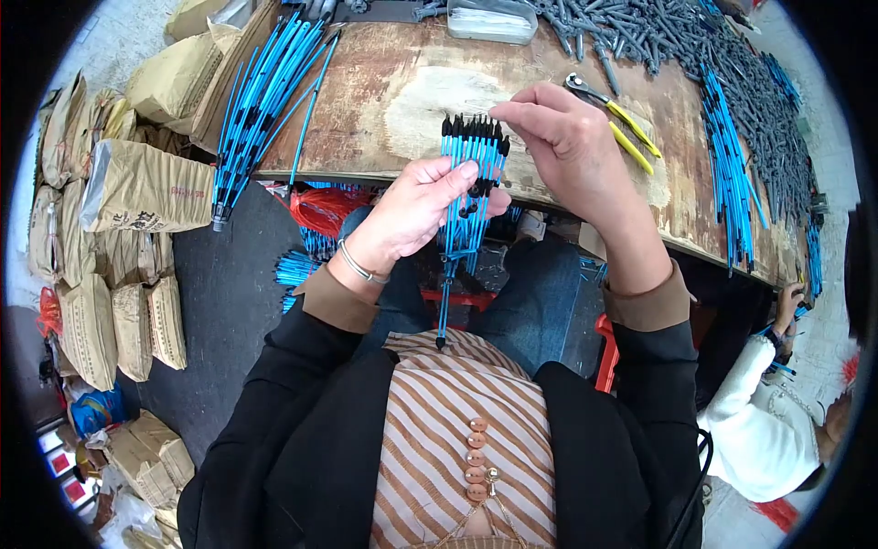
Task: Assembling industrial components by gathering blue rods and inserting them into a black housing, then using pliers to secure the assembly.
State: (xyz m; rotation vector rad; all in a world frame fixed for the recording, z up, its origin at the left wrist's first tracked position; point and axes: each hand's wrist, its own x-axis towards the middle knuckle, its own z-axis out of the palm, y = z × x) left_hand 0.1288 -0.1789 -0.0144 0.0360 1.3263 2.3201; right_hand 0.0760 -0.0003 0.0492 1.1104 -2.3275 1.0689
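Observation:
My left hand (416,209) is closed around a bundle of thin blue rods (473,148) with black tips. The tips stand up in a row over the near edge of the wooden table, and the longer ends hang toward my lap. At the row's right end, the thumb and forefinger of my right hand (576,142) are pinched together by the black tips. Whatever lies between those fingers is too small to make out. Pliers with yellow handles (635,127) lie on the table just beyond my right wrist.
The worn wooden table (357,101) bears a heap of dark grey plugs (631,37) and a clear plastic box (494,23). More blue rods lie at left (270,96) and right (730,183). Paper sacks (155,188) stand at left. A person's white sleeve (745,380) shows at right.

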